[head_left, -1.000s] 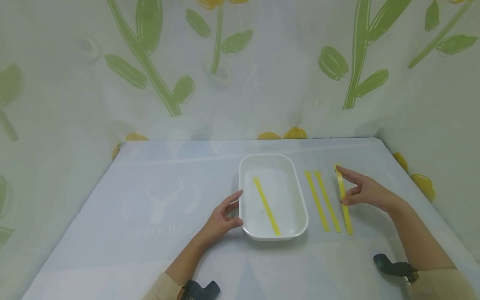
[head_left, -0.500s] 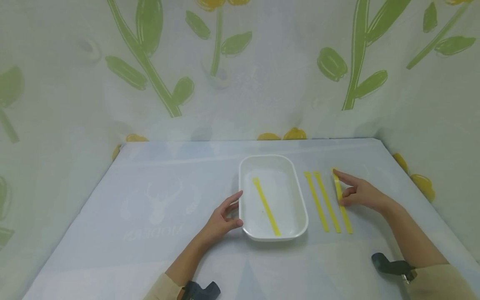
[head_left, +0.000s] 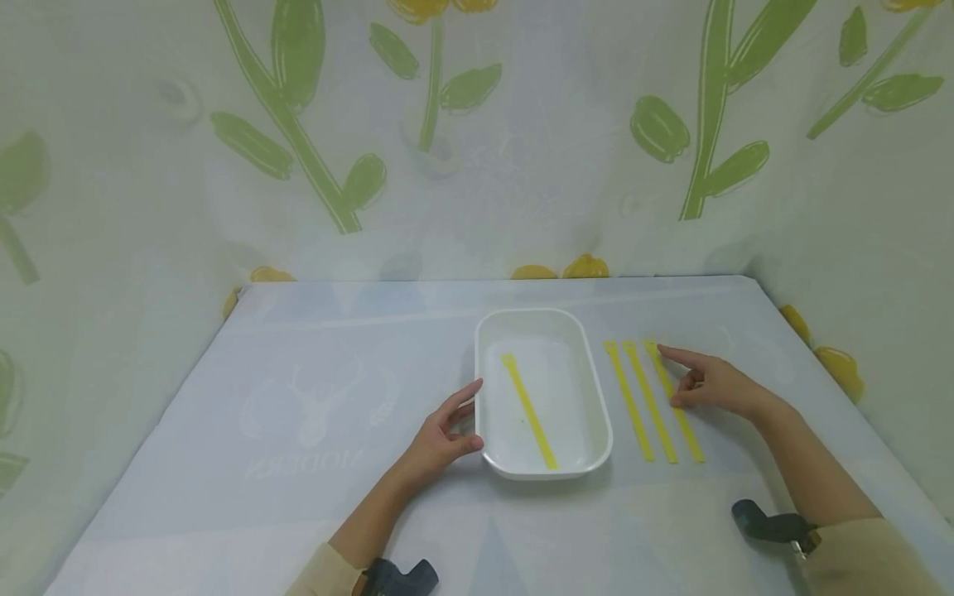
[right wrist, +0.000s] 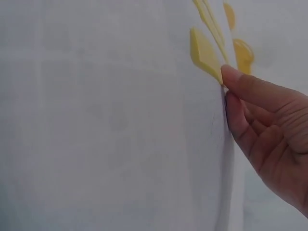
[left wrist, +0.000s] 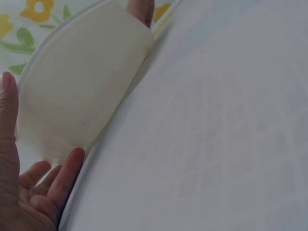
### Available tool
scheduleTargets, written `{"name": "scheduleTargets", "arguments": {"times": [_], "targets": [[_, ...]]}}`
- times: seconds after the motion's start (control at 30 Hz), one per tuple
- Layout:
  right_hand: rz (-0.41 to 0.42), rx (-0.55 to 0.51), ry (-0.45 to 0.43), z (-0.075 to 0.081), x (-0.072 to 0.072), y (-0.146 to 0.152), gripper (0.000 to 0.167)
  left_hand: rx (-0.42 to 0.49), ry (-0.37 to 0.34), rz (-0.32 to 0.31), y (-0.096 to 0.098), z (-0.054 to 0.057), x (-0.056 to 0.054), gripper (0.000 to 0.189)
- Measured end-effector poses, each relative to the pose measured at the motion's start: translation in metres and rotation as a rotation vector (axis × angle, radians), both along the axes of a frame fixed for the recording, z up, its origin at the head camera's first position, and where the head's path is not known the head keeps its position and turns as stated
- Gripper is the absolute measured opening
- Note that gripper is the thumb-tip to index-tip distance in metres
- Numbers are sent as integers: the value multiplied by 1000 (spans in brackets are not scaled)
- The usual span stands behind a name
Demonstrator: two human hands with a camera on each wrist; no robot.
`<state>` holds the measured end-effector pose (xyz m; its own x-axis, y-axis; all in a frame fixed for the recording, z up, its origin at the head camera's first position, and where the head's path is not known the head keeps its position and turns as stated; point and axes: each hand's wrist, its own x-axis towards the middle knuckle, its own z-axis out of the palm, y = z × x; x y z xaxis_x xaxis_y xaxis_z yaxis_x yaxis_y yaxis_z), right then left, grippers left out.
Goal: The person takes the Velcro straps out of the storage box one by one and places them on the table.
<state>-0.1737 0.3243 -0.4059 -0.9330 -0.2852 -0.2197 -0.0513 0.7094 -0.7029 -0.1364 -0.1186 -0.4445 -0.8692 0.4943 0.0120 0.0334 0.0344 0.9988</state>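
Observation:
In the head view a white plastic tray (head_left: 574,397) stands mid-table, with a yellow strip (head_left: 530,411) lying slanted inside it. My left hand (head_left: 438,439) rests its fingertips against the tray's left side; the left wrist view shows them on the outer wall (left wrist: 82,82). To the tray's right, several matching flat strips with a wider far end lie side by side. At the rightmost yellow strip (head_left: 688,432), my right hand (head_left: 711,385) touches with a straight index finger near the far end and the thumb around its middle. Its other fingers are folded in.
The other two yellow strips (head_left: 630,403) (head_left: 652,406) lie between the tray and my right hand. A pale printed cloth (head_left: 313,414) covers the table. Flower-patterned curtains (head_left: 522,165) hang behind it and at both sides.
My right hand has shifted left with the rightmost strip, which was raised and curved at its far end. That strip now lies flat, roughly parallel to its neighbours. Left hand and tray stay put.

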Motion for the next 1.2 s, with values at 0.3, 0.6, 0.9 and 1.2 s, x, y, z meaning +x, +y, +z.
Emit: {"name": "scheduleTargets", "arguments": {"times": [0.3, 0.6, 0.9, 1.2], "targets": [[1, 67, 59, -1, -4, -4, 71, -3, 7, 5, 0, -1, 0, 81], [30, 45, 54, 0, -8, -6, 68, -53, -4, 33, 0, 3, -1, 78], [30, 63, 42, 2, -10, -11, 69, -32, 4, 20, 0, 3, -1, 80], [59, 78, 85, 19, -10, -25, 64, -40, -20, 27, 1, 2, 0, 79]]}}
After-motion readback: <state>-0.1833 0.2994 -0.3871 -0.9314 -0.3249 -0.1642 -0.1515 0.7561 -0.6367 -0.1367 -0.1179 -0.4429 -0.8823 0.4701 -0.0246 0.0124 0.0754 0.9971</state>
